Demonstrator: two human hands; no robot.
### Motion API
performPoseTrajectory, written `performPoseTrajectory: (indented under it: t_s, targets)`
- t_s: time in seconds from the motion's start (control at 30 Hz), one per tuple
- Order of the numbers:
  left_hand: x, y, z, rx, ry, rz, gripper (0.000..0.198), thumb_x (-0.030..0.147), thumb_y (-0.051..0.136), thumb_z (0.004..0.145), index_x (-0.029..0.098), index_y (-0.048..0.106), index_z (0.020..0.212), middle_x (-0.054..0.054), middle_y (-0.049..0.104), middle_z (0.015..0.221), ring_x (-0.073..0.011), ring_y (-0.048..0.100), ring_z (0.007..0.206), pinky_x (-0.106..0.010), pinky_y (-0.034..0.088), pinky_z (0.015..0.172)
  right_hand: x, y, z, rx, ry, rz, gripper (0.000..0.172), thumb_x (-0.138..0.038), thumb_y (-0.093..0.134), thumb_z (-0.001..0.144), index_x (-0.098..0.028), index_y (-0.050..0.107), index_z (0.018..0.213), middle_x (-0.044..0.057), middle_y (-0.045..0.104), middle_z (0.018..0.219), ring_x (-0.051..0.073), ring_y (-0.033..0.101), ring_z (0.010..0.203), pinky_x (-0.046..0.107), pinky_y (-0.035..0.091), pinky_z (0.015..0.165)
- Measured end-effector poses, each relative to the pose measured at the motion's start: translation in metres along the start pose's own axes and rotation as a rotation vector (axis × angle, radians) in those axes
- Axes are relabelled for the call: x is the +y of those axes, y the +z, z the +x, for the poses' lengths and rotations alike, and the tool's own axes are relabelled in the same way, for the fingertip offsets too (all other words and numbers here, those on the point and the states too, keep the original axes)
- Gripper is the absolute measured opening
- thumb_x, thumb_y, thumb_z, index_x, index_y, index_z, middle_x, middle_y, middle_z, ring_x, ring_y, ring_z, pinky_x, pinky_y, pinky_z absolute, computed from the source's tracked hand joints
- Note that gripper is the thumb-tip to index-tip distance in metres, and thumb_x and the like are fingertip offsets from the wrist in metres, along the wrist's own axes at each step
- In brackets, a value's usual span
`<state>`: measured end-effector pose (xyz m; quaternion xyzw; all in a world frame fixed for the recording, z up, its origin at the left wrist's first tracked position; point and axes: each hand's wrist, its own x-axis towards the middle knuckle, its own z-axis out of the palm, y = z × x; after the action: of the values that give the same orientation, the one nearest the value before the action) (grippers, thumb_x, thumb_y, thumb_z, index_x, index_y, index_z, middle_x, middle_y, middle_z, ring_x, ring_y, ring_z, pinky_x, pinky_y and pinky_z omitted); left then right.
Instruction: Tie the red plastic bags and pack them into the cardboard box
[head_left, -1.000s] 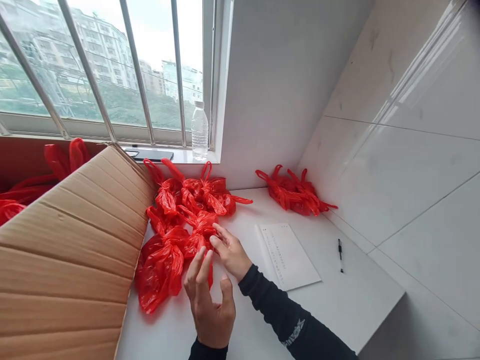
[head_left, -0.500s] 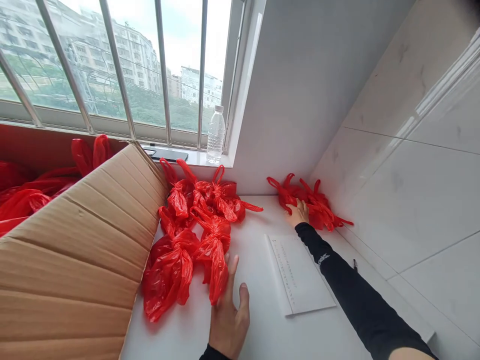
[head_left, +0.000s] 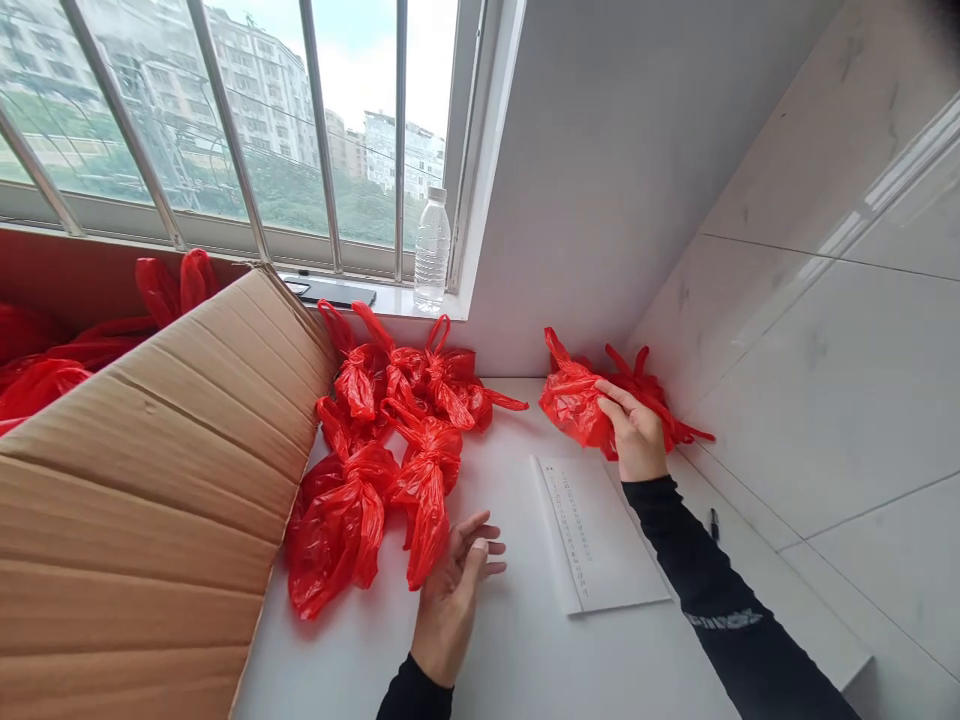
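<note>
My right hand (head_left: pixel 637 430) grips a red plastic bag (head_left: pixel 574 400), lifted from the small red heap (head_left: pixel 652 400) in the far right corner of the white counter (head_left: pixel 517 640). My left hand (head_left: pixel 454 580) hovers over the counter with its fingers spread and empty, just right of a larger pile of knotted red bags (head_left: pixel 382 450). A sheet of paper (head_left: pixel 600 540) lies between my two hands.
A big cardboard box (head_left: pixel 150 500) with more red bags (head_left: pixel 45 370) inside fills the left. A water bottle (head_left: pixel 433 252) and a dark phone (head_left: pixel 322 290) stand on the window sill. A pen (head_left: pixel 714 524) lies by the tiled wall.
My right hand went from the middle pile across to the corner heap and has lifted one red bag. My left hand drew back from the pile and opened.
</note>
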<state>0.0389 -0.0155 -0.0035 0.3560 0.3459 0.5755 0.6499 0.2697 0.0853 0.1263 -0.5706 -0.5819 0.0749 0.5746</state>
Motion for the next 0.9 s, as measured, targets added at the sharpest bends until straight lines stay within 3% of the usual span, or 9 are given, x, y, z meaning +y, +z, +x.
performPoseTrajectory:
  t_s: [0.1,0.2,0.27,0.33,0.43,0.57,0.7,0.9]
  targets:
    - [0.007,0.005,-0.003,-0.108,-0.222,-0.308,0.047,0.047,0.059,0.086,0.018,0.059,0.124,-0.015,0.063,0.120,-0.0292,0.062,0.108,-0.047,0.051,0.091,-0.036,-0.012,-0.062,-0.200,0.153,0.354,0.041,-0.038,0.061,0.086,-0.025,0.061,0.125,0.009,0.067,0.116,0.025,0.065,0.102,0.042,0.050,0.092]
    - [0.014,0.012,-0.006,-0.175,-0.313,-0.487,0.043,0.047,0.055,0.089,0.018,0.061,0.120,-0.014,0.063,0.123,-0.0284,0.062,0.111,-0.043,0.051,0.092,-0.049,-0.017,-0.100,-0.449,0.322,0.430,0.044,-0.040,0.066,0.084,-0.026,0.059,0.125,0.008,0.070,0.099,0.021,0.067,0.072,0.036,0.056,0.066]
    - [0.017,0.016,-0.008,-0.158,-0.282,-0.467,0.036,0.039,0.064,0.085,0.018,0.064,0.114,-0.011,0.067,0.117,-0.0270,0.064,0.107,-0.038,0.052,0.090,-0.041,-0.009,-0.106,-0.477,0.403,0.448,0.042,-0.044,0.063,0.085,-0.024,0.058,0.122,0.005,0.069,0.085,0.015,0.060,0.054,0.029,0.049,0.049]
    - [0.018,0.017,-0.008,-0.097,-0.244,-0.412,0.034,0.029,0.072,0.077,0.019,0.066,0.109,-0.009,0.070,0.110,-0.0260,0.066,0.102,-0.034,0.052,0.087,-0.024,0.005,-0.104,-0.420,0.419,0.455,0.041,-0.047,0.063,0.085,-0.022,0.059,0.117,0.002,0.065,0.080,0.012,0.054,0.052,0.024,0.043,0.044]
    - [0.016,0.011,-0.006,-0.001,-0.205,-0.374,0.032,0.023,0.077,0.069,0.018,0.069,0.100,-0.007,0.073,0.101,-0.0265,0.067,0.101,-0.033,0.053,0.084,0.001,0.030,-0.100,-0.385,0.381,0.418,0.044,-0.049,0.066,0.081,-0.022,0.060,0.115,0.003,0.063,0.089,0.015,0.057,0.069,0.023,0.046,0.051]
    - [0.011,0.000,-0.004,0.054,-0.229,-0.410,0.014,0.024,0.074,0.069,0.016,0.069,0.079,-0.005,0.074,0.090,-0.0267,0.069,0.095,-0.033,0.055,0.080,0.012,0.048,-0.110,-0.424,0.417,0.482,0.049,-0.049,0.067,0.081,-0.024,0.059,0.123,0.006,0.064,0.107,0.019,0.062,0.091,0.029,0.051,0.075]
    - [0.014,0.002,-0.003,0.049,-0.253,-0.452,0.012,0.025,0.072,0.068,0.015,0.067,0.073,-0.006,0.074,0.088,-0.0269,0.069,0.091,-0.033,0.056,0.076,0.007,0.046,-0.120,-0.576,0.498,0.716,0.041,-0.048,0.063,0.085,-0.024,0.063,0.118,0.006,0.069,0.106,0.022,0.066,0.090,0.034,0.052,0.081]
    - [0.026,0.012,-0.003,0.034,-0.348,-0.514,0.017,0.030,0.073,0.073,0.016,0.068,0.081,-0.005,0.073,0.081,-0.0245,0.069,0.084,-0.032,0.055,0.075,0.006,0.040,-0.118,-0.459,0.531,0.781,0.032,-0.044,0.070,0.080,-0.022,0.068,0.103,0.005,0.072,0.101,0.023,0.067,0.092,0.036,0.051,0.088]
